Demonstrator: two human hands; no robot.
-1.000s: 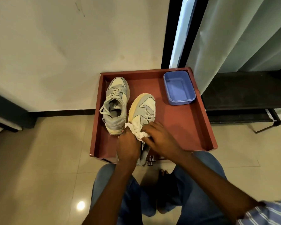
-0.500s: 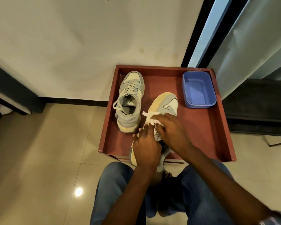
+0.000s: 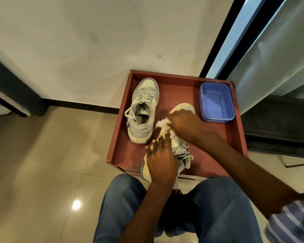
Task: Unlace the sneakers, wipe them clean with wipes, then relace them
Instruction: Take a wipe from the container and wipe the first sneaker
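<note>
**Holdings: one sneaker under wipe, one sneaker standing by**

1. My left hand. Grip wrapped over the heel half of the near sneaker, fingers curled across its pale yellow sole edge, steadying it. The sneaker lies tipped onto its side, sole turned toward the left, heel hanging out past the near rim of the tray, toe pointing away toward the blue tub.

2. My right hand. Grip closed on a crumpled white wipe, pressed against the sneaker's sole edge near the forefoot. The hand covers most of the toe; only a sliver of the toe cap shows beyond the knuckles. Blurred, so finger detail is not readable.

3. Near sneaker, laces: loose white ends trail from its throat onto the tray floor beside my left wrist.

4. Second sneaker. Grey and white, upright on its sole in the left part of the tray, toe toward the wall, laces threaded, loops slack over the collar. Just beside the held sneaker; untouched by either hand.

5. Red-brown tray. Raised rim, carries both sneakers and the tub.

6. Blue plastic tub. Far right corner of the tray, lidless.

7. My knees in blue jeans, below the tray, over tiled floor.
</note>
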